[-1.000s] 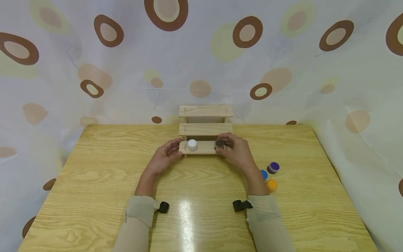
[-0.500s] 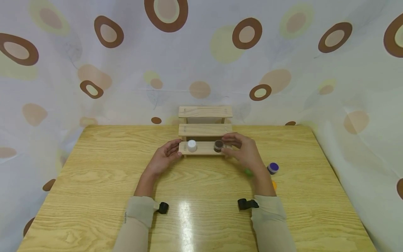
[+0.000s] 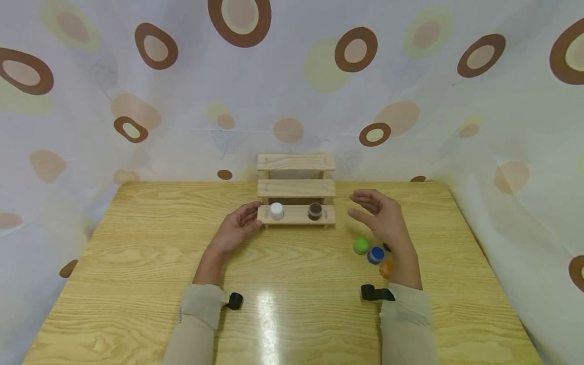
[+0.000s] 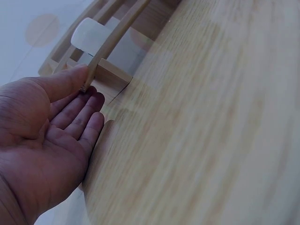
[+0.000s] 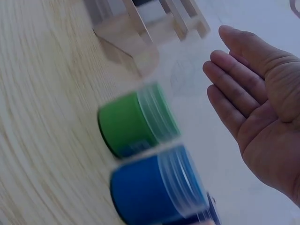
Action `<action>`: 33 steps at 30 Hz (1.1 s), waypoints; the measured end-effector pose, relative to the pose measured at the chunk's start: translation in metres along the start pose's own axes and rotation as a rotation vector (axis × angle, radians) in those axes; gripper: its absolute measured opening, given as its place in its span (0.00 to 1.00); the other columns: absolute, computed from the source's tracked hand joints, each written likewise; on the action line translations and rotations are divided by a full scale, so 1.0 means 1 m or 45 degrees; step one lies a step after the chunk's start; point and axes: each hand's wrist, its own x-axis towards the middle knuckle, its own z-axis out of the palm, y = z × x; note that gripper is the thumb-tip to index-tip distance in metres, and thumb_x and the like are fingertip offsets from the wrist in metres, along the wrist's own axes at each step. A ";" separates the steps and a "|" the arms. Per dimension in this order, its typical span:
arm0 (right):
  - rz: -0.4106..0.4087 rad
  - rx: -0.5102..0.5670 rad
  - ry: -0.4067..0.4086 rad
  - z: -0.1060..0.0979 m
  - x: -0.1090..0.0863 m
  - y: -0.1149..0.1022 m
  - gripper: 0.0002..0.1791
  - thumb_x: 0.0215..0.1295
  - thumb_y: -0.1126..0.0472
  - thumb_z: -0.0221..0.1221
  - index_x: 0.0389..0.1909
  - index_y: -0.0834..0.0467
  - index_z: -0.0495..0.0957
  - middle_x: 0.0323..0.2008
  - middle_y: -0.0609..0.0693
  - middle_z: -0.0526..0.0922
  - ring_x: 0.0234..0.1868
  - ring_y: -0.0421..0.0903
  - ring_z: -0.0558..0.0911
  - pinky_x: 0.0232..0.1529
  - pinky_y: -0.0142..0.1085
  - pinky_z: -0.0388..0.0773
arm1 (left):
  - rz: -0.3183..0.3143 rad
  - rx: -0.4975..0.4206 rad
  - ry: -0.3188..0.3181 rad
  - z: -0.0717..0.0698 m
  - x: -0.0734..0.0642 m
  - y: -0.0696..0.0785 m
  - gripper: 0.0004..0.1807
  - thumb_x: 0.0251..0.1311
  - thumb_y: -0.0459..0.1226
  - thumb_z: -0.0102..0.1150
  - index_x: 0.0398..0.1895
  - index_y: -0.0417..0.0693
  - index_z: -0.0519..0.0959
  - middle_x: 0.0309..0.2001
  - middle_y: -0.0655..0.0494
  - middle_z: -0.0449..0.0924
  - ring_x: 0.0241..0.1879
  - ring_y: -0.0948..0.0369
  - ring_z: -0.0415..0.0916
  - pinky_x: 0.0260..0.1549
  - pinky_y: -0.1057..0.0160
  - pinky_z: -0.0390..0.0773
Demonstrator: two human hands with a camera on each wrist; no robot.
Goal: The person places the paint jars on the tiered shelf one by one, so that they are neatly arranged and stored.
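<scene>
A wooden three-tier step rack (image 3: 296,188) stands at the table's back edge. On its lowest tier sit a white paint jar (image 3: 276,211) at the left and a dark brown paint jar (image 3: 315,211) at the right, apart. My left hand (image 3: 232,230) holds the lowest tier's left end, thumb on one side and fingers on the other, as the left wrist view shows. My right hand (image 3: 383,218) hangs in the air right of the rack, fingers loosely bent, holding nothing. Below it stand a green paint jar (image 5: 136,121) and a blue paint jar (image 5: 157,185).
An orange jar (image 3: 386,269) is partly covered by my right forearm. Mostly hidden beside it is a dark jar (image 3: 387,247). The wood-grain table (image 3: 292,274) ends at a patterned cloth backdrop (image 3: 292,91).
My right hand has let go of the brown jar and moved right, away from the rack. The green and blue jars have come into sight. My left hand stays put.
</scene>
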 end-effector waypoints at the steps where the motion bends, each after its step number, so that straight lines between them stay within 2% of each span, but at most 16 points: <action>1: 0.000 -0.007 0.017 -0.004 -0.002 0.001 0.28 0.70 0.56 0.71 0.68 0.59 0.78 0.63 0.60 0.83 0.66 0.58 0.81 0.66 0.35 0.80 | 0.001 0.002 0.001 0.000 0.000 0.000 0.33 0.76 0.31 0.60 0.81 0.41 0.63 0.79 0.44 0.64 0.79 0.49 0.61 0.70 0.66 0.74; 4: 0.003 -0.009 0.060 -0.015 -0.007 0.006 0.28 0.70 0.55 0.71 0.68 0.57 0.79 0.63 0.60 0.83 0.64 0.46 0.84 0.62 0.26 0.80 | 0.000 -0.001 0.001 0.000 0.001 0.000 0.33 0.76 0.30 0.60 0.81 0.41 0.64 0.79 0.44 0.64 0.79 0.49 0.61 0.69 0.66 0.74; 7: 0.007 0.003 0.082 -0.024 -0.012 0.008 0.27 0.70 0.55 0.71 0.67 0.56 0.79 0.63 0.60 0.83 0.60 0.35 0.83 0.60 0.24 0.80 | 0.005 -0.001 -0.003 0.000 0.003 -0.002 0.32 0.76 0.30 0.60 0.80 0.41 0.64 0.79 0.44 0.65 0.79 0.49 0.61 0.69 0.67 0.74; 9: 0.010 0.025 0.091 -0.030 -0.016 0.010 0.27 0.70 0.56 0.71 0.67 0.57 0.79 0.63 0.61 0.83 0.59 0.32 0.83 0.60 0.24 0.80 | 0.006 0.000 -0.003 0.000 0.004 -0.003 0.32 0.76 0.30 0.60 0.80 0.41 0.64 0.79 0.43 0.65 0.79 0.48 0.62 0.68 0.66 0.75; 15: 0.000 0.033 0.158 -0.052 -0.032 0.022 0.28 0.70 0.62 0.71 0.68 0.61 0.77 0.63 0.62 0.83 0.57 0.32 0.84 0.58 0.23 0.81 | -0.019 0.004 0.005 0.002 0.002 -0.002 0.33 0.76 0.31 0.61 0.81 0.43 0.64 0.79 0.45 0.64 0.79 0.49 0.61 0.70 0.64 0.73; 21: 0.012 0.023 0.179 -0.074 -0.049 0.032 0.28 0.70 0.65 0.70 0.69 0.63 0.76 0.62 0.56 0.85 0.57 0.31 0.84 0.56 0.21 0.80 | 0.005 0.019 -0.002 0.000 0.002 0.000 0.33 0.76 0.32 0.61 0.81 0.42 0.63 0.79 0.44 0.64 0.79 0.48 0.61 0.72 0.62 0.72; 27: 0.060 0.026 0.133 -0.086 -0.062 0.040 0.29 0.71 0.63 0.69 0.70 0.62 0.75 0.62 0.50 0.85 0.57 0.32 0.84 0.54 0.23 0.83 | -0.005 0.026 0.003 0.001 0.002 0.000 0.33 0.76 0.32 0.61 0.81 0.43 0.64 0.79 0.44 0.64 0.79 0.49 0.61 0.72 0.61 0.72; 33: 0.061 0.010 0.040 -0.089 -0.073 0.054 0.27 0.73 0.64 0.68 0.70 0.60 0.75 0.65 0.59 0.82 0.62 0.39 0.84 0.57 0.24 0.82 | -0.020 0.027 0.010 0.001 0.001 -0.002 0.33 0.76 0.32 0.61 0.81 0.43 0.64 0.79 0.45 0.64 0.79 0.49 0.61 0.73 0.59 0.71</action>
